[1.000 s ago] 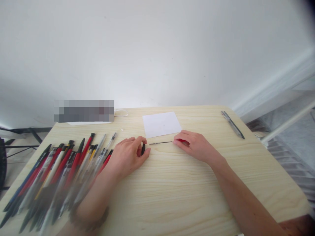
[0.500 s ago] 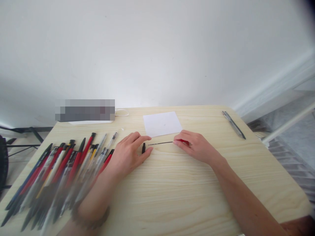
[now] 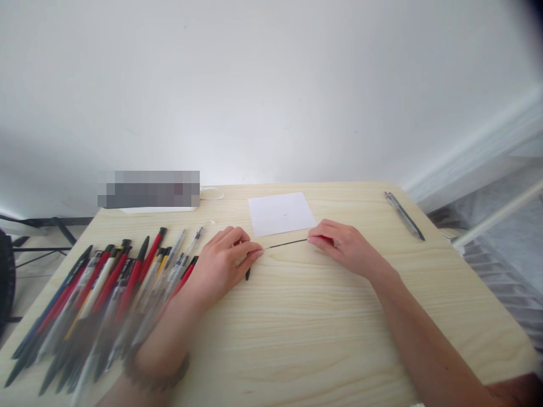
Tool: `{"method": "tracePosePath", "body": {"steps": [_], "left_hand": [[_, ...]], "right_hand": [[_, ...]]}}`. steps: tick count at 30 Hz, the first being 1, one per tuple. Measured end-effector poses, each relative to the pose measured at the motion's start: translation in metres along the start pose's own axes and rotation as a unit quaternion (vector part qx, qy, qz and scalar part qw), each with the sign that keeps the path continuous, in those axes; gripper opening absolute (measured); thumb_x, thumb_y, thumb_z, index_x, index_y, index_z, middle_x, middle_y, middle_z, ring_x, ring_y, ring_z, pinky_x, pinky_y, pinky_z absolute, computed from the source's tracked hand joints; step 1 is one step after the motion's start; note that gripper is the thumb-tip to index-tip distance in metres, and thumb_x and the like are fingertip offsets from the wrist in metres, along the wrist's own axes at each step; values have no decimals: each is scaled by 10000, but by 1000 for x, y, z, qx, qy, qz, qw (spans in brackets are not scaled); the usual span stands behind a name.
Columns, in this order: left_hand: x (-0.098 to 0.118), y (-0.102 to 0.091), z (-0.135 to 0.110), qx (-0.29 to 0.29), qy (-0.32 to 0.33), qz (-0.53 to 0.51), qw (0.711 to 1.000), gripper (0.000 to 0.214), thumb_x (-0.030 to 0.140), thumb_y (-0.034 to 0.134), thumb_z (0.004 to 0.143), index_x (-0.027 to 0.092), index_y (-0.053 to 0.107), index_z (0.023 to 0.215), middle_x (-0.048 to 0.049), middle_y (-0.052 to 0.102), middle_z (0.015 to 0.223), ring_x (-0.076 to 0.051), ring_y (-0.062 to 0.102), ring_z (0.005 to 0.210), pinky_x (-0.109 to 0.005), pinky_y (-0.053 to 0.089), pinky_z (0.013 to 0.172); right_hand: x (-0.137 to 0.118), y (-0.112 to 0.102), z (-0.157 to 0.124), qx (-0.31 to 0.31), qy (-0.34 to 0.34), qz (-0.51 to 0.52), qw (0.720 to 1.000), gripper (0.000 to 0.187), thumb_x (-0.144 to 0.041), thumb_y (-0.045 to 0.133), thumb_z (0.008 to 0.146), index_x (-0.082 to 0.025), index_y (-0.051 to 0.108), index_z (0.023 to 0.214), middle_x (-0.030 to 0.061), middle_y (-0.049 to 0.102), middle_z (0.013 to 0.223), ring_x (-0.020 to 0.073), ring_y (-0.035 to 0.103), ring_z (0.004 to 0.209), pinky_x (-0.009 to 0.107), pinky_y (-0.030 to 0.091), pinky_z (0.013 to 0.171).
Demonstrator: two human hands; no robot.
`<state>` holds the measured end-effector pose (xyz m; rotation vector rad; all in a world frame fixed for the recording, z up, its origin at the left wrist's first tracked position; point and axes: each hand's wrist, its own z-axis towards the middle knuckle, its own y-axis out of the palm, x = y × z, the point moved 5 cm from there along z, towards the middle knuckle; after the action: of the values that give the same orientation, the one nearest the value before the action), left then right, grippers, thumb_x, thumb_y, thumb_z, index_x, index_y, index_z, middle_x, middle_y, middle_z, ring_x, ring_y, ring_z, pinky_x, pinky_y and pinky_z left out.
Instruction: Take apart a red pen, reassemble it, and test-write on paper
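A thin, dark ink refill (image 3: pixel 285 245) stretches almost level just in front of the white paper sheet (image 3: pixel 282 213), straight as a wire and pale at its left tip. The left hand (image 3: pixel 224 259) pinches that tip between thumb and forefinger. The right hand (image 3: pixel 345 247), in front of the sheet's right corner, has its fingers closed on a red pen barrel (image 3: pixel 327 240), from which the refill sticks out. A small black pen piece (image 3: pixel 248 275) lies on the table below the left fingertips, nearer than the sheet.
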<state>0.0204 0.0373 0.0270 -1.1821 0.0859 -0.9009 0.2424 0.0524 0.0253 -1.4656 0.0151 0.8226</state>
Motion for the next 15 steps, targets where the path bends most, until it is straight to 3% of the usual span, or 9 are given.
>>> {"method": "tracePosePath", "body": {"steps": [8,15], "left_hand": [[1,5,0,2,25,-25,999,148,260,571,823,233,676,924,-38,626,823,-166,507,793,-308,440,703],[7,6,2,-37,36,-43,998,142,265,561,831,220,677,900,-40,668,826,-182,508,835,-326,444,744]], "right_hand": [[11,-5,-1,12,47,-48,998,188,-299,433,885,-222,600,844,5,624,821,122,559,678,247,411,643],[6,-1,0,3,49,-49,998,197,-308,429,886,-221,602,848,10,637,858,137,568,723,259,419,662]]}}
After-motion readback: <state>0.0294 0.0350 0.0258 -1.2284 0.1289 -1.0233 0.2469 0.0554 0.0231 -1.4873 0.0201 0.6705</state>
